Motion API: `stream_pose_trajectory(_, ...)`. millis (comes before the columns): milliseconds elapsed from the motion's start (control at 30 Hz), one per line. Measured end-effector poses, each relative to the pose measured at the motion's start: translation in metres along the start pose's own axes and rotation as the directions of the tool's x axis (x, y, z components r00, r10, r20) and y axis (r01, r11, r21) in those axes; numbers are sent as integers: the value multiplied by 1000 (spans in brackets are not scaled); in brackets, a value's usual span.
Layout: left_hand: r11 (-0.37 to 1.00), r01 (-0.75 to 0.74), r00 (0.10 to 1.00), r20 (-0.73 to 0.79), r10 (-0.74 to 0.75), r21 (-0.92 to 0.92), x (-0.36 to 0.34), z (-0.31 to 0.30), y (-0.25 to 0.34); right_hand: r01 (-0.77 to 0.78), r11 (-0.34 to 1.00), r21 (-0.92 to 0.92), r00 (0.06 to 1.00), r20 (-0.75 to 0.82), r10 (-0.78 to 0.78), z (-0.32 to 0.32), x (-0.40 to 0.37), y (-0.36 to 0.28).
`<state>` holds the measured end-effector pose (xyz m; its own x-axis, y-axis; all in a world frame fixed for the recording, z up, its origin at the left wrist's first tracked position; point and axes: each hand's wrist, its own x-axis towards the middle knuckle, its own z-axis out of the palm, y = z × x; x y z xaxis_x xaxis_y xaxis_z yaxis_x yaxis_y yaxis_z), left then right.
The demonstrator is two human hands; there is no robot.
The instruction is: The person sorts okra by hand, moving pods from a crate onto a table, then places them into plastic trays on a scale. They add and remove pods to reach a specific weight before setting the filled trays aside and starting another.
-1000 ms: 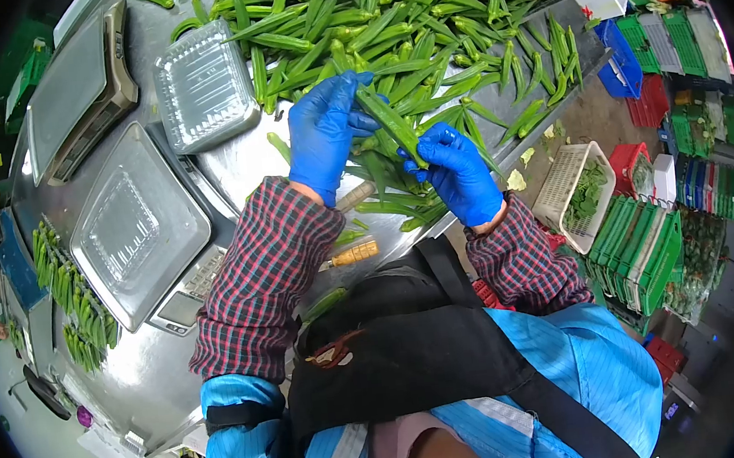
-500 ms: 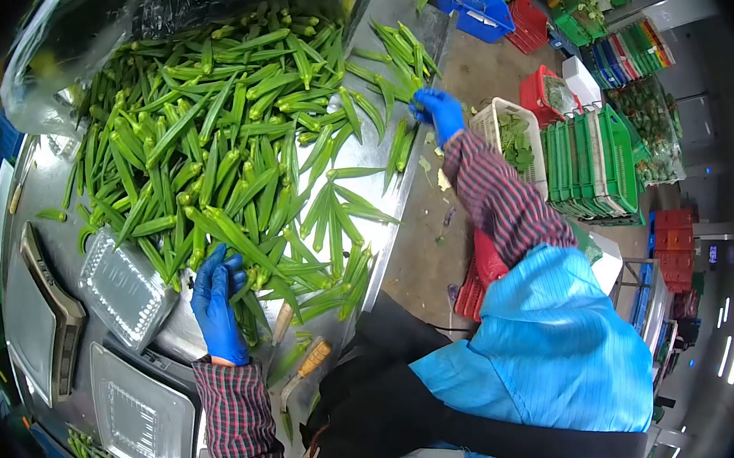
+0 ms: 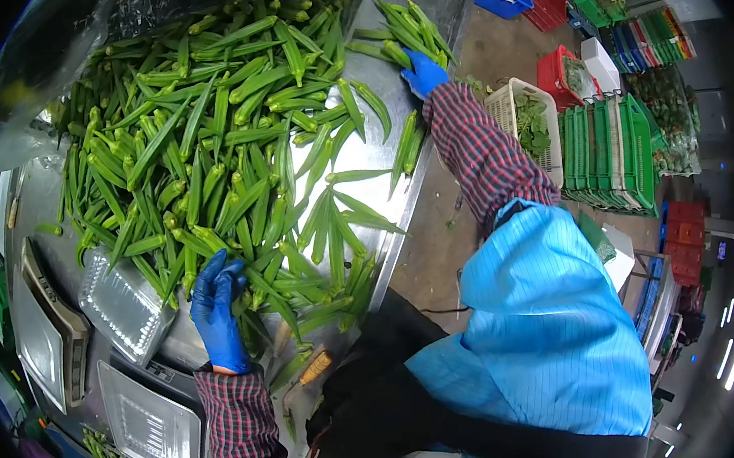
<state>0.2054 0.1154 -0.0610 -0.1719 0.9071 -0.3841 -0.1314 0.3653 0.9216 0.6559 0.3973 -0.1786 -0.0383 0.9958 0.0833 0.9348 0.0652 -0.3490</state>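
Nearest, a wooden-handled knife (image 3: 314,368) lies at the edge of the steel surface (image 3: 374,147), near a clear plastic tray (image 3: 124,307). Just past it, the gloved left hand (image 3: 219,312) rests on the near fringe of the okra pile (image 3: 199,139). Its fingers (image 3: 231,268) are bent loosely over pods, and I cannot tell if they grip one. Farther off, the right hand (image 3: 423,73) lies on a separate okra cluster (image 3: 405,24) by the far edge, its grip unclear.

One head-worn fisheye view, close above the bench (image 3: 374,144), forward and steeply down over its near edge.
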Motion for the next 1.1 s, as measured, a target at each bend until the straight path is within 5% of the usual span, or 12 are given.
stream_pose_trajectory(200, 1000, -25, 1000, -6, 25, 15, 3, 1, 6, -206, 978, 23, 978, -41, 207, -15, 43, 0)
stream_pose_trajectory(333, 1000, -15, 999, -32, 15, 9, 1, -9, 1, -80, 992, -101, 959, -280, 48, -27, 7, -42)
stream_pose_trajectory(400, 1000, 0, 999, -48, -1, -19, 0, -13, 1, -110, 943, 313, 994, 30, 106, -15, -13, -51)
stream_pose_trajectory(500, 1000, -16, 999, -45, 16, 0, -1, -16, 4, -13, 981, 193, 988, 152, -17, -6, -54, -78)
stream_pose_trajectory(600, 998, -39, 997, -68, 35, -53, -6, -23, 11, -84, 989, 121, 996, -4, 85, 20, -38, -41)
stream_pose_trajectory(633, 997, -49, 995, -84, 44, -57, -9, -29, 13, 39, 997, 67, 997, -66, -34, 37, -21, -2)
stream_pose_trajectory(700, 995, -65, 990, -132, 55, -76, -15, -45, 12, -59, 989, 139, 989, -123, 76, 8, -24, -39)
stream_pose_trajectory(800, 987, -144, 964, -234, 125, -67, -19, -71, -9, 252, 921, 298, 965, -154, -214, -28, -54, -144)
stream_pose_trajectory(867, 984, -173, 950, -273, 153, -49, -19, -83, -15, 638, 738, 220, 769, -210, -603, -37, -71, -209)
stream_pose_trajectory(933, 976, -219, 931, -296, 215, 21, -16, -86, -13, 729, 637, 249, 673, -92, -734, -38, -83, -267)
stream_pose_trajectory(1067, 938, -324, 894, -287, 346, 121, -8, -80, -9, 899, 434, -59, 437, 173, -883, 0, -76, -334)
stream_pose_trajectory(1100, 943, -319, 906, -264, 332, 92, -8, -79, -8, 894, 440, -84, 448, 138, -883, 5, -73, -345)
